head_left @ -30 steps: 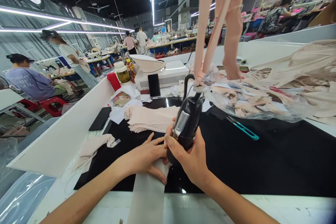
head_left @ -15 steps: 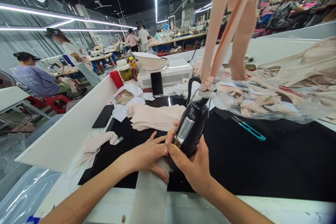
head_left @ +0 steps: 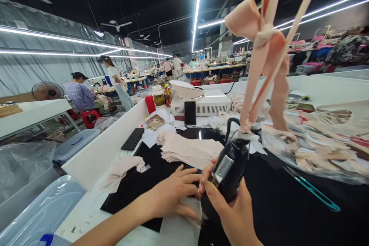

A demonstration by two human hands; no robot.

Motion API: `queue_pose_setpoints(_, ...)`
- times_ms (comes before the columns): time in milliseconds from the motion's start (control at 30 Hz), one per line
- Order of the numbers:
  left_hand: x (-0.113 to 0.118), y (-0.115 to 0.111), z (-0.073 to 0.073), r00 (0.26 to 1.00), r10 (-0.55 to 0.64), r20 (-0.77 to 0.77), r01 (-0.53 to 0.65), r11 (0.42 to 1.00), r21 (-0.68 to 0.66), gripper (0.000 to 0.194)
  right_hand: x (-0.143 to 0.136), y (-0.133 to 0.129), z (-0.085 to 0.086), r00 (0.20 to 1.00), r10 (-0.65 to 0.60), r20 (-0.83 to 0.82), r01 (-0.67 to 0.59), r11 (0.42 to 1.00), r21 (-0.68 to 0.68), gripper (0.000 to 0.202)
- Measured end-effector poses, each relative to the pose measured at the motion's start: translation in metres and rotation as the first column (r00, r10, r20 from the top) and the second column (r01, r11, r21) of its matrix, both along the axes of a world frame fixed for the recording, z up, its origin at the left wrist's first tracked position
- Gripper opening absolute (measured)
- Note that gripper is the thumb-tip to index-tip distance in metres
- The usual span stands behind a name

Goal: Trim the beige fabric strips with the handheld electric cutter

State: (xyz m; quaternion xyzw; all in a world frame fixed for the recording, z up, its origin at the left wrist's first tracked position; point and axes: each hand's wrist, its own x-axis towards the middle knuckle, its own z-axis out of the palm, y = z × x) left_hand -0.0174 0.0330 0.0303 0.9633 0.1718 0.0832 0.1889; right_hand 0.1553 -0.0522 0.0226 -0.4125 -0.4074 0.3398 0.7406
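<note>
My right hand (head_left: pixel 230 203) is wrapped round a black handheld power tool (head_left: pixel 227 171) with a silver plate on its side. The tool stands upright, hung from above by knotted peach fabric strips (head_left: pixel 269 38). Its working end is hidden by my hands. Spread fingers of my left hand (head_left: pixel 175 192) lie on a pale fabric strip (head_left: pixel 180 225), close against the tool's left side. Just beyond them lies a stack of pale pink fabric pieces (head_left: pixel 191 150) on a black mat (head_left: pixel 282 207).
Teal thread snips (head_left: pixel 314 192) lie at right, below a heap of fabric scraps (head_left: pixel 323 153) on plastic. A dark phone (head_left: pixel 132 138) rests at left; another phone (head_left: pixel 190 113) leans on a white machine (head_left: pixel 213 102). A low white wall (head_left: pixel 106 138) edges the table.
The view has swung left and tilted up, so things appear further right and lower. Both hands stay at the tool and the pale strip.
</note>
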Motion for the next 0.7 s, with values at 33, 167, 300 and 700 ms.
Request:
queue_pose_setpoints(33,-0.005,-0.008,-0.002,0.994,0.095,0.062,-0.096,0.995,0.025,0.039,0.0,0.0,0.002,1.0,0.004,-0.005,-0.004,1.0,0.008,0.042)
queue_pose_setpoints(167,-0.017,-0.043,-0.025,0.956,0.241,0.166,-0.265,0.954,0.14,0.009,-0.005,-0.002,0.017,0.998,-0.007,-0.068,0.008,1.0,0.01,0.038)
queue_pose_setpoints(300,-0.013,-0.059,-0.056,0.965,0.122,0.23,-0.216,0.872,0.44,0.014,-0.008,-0.003,0.026,0.994,-0.031,-0.107,0.03,1.0,-0.009,0.039)
queue_pose_setpoints(700,-0.029,-0.046,-0.044,0.982,0.038,0.187,-0.103,0.932,0.347,0.019,0.006,0.003,0.02,0.998,-0.023,-0.054,0.023,1.0,0.011,0.042)
